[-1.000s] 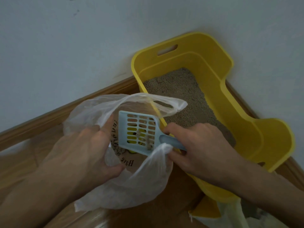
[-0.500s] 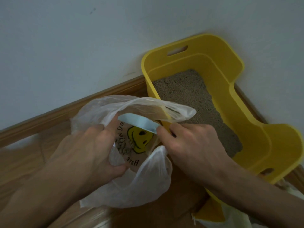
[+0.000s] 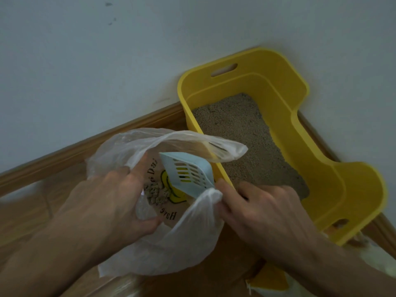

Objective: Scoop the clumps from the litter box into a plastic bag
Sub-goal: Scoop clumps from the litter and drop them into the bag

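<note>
A translucent white plastic bag (image 3: 182,249) sits on the wooden floor (image 3: 23,211) just left of the yellow litter box (image 3: 321,168), its mouth held wide open. The left hand (image 3: 113,202) grips the bag's left rim, with the thumb curled round the plastic from below and the fingers spread over the edge. The right hand (image 3: 263,211) has its fingers curled round the handle of a pale blue slotted scoop (image 3: 188,174). The handle itself is hidden under the hand and the bag's near loop. The scoop's head is inside the bag's mouth, tilted down toward the left, and its slots look bare. A heap of pale clumps (image 3: 155,194) lies at the bottom of the bag, on a printed yellow smiley face and some lettering. The litter box stands in the floor's far right corner, against the white wall (image 3: 107,71) and the wooden skirting board (image 3: 85,146). Grey-brown litter (image 3: 246,136) covers its bottom.
</note>
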The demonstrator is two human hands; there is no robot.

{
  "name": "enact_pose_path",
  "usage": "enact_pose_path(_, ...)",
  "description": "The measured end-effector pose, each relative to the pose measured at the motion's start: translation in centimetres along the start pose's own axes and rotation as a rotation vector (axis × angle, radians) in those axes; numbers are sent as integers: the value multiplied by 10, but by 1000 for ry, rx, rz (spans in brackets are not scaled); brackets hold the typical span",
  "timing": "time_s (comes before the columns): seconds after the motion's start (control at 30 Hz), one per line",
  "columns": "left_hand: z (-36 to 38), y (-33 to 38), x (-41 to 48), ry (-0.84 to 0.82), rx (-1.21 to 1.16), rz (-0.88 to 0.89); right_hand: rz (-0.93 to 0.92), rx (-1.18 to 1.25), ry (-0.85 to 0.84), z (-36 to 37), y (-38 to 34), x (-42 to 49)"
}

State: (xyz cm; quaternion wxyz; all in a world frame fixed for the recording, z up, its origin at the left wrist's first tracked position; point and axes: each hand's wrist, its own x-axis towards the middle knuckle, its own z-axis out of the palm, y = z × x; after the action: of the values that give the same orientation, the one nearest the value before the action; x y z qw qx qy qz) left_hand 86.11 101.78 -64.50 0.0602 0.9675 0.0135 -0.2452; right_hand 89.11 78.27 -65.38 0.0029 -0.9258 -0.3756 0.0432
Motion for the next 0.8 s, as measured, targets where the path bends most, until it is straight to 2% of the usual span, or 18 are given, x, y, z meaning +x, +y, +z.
enact_pose_path(0.23,12,-5,5,40,-51,27,75,228,-21,-26,31,-17)
enact_pose_path(0.43,15,-6,7,62,-98,49,377,688,-167,-54,60,-34)
enact_pose_path(0.6,24,-14,8,96,-160,67,524,878,-262,-62,78,-58)
enact_pose_path(0.73,28,-18,10,164,-156,90,705,1018,-171,-60,100,-81)
enact_pose_path(0.8,27,-16,10,158,-145,84,786,1003,-115,-61,111,-87)
